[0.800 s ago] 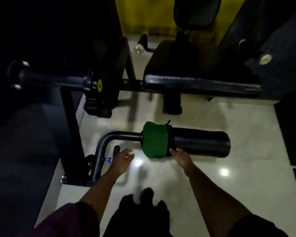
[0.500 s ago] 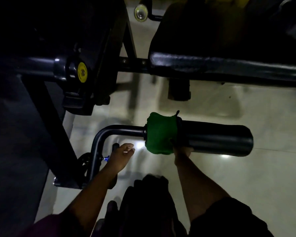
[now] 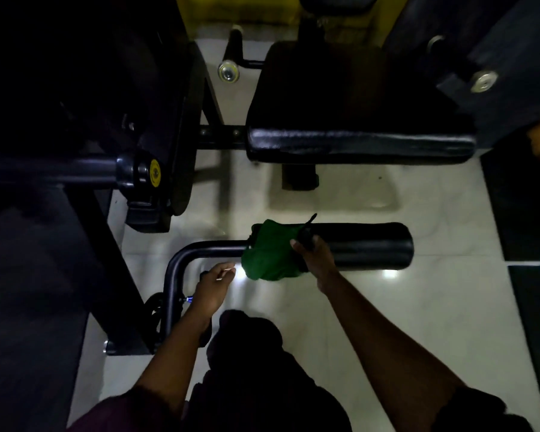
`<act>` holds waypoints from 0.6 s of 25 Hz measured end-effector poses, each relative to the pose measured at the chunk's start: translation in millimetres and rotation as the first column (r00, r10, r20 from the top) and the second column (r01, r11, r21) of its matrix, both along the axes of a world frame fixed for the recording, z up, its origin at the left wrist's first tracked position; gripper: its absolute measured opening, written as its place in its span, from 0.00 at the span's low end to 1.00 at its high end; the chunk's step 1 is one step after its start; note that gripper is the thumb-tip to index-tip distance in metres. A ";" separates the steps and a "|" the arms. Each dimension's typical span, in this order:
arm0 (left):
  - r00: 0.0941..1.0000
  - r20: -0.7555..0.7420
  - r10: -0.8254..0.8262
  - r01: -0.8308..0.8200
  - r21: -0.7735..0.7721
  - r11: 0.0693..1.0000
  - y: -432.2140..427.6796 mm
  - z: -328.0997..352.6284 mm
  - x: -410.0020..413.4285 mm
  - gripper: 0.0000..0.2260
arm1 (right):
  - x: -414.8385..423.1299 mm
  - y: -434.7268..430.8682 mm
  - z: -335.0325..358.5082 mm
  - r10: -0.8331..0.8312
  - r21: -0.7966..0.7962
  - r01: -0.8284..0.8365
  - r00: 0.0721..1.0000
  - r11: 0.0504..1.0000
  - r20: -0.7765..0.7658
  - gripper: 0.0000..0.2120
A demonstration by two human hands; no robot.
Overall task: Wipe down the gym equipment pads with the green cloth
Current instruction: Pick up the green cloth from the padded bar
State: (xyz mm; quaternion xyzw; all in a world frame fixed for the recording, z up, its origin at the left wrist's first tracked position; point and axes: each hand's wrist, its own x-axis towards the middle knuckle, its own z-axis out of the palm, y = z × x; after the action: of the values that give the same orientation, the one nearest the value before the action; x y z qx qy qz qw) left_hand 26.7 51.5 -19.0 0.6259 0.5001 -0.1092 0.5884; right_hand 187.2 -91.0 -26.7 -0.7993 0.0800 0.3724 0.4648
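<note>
A black roller pad lies level on a bent black bar low over the pale floor. The green cloth is draped over the pad's left end and hangs loose below it. My right hand grips the cloth's right edge against the pad, fingers curled over the top. My left hand hovers just left of the cloth, beneath the bar, fingers relaxed and holding nothing. A wide black seat pad sits beyond the roller.
A black machine frame with a yellow knob stands at the left, its upright post close to my left arm. Dark equipment fills the right side. The glossy tiled floor stretches to the right of my arm. My dark-clothed knees are below.
My right hand rose from under the roller onto its top, taking hold of the cloth's right edge; the cloth now hangs looser. My left hand stays put.
</note>
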 end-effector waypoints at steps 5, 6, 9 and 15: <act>0.990 0.140 -0.035 0.047 -0.082 0.995 -35.6 76.5 -3.4 0.09 | -19.4 -67.4 114.1 -0.212 0.250 0.224 0.974 0.942 -0.076 0.09; 0.982 0.172 -0.083 0.099 -0.085 0.991 -46.6 92.2 -6.6 0.09 | -28.6 -86.5 130.7 -0.254 0.276 0.273 0.962 0.922 -0.101 0.08; 0.950 0.214 -0.230 0.253 -0.090 0.963 -78.2 118.3 -14.2 0.08 | -55.8 -144.9 172.9 -0.347 0.259 0.368 0.929 0.893 -0.127 0.10; 0.777 0.237 -0.583 0.607 -0.041 0.793 -150.4 149.0 28.4 0.07 | -73.9 -259.8 223.6 -0.471 0.247 0.493 0.870 0.834 -0.144 0.13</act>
State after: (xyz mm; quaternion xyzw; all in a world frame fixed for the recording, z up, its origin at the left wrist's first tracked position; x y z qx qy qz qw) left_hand 55.1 -98.9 130.0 0.7248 0.2037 -0.2508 0.6084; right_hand 113.3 -350.8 196.9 -0.6658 0.2439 0.2811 0.6467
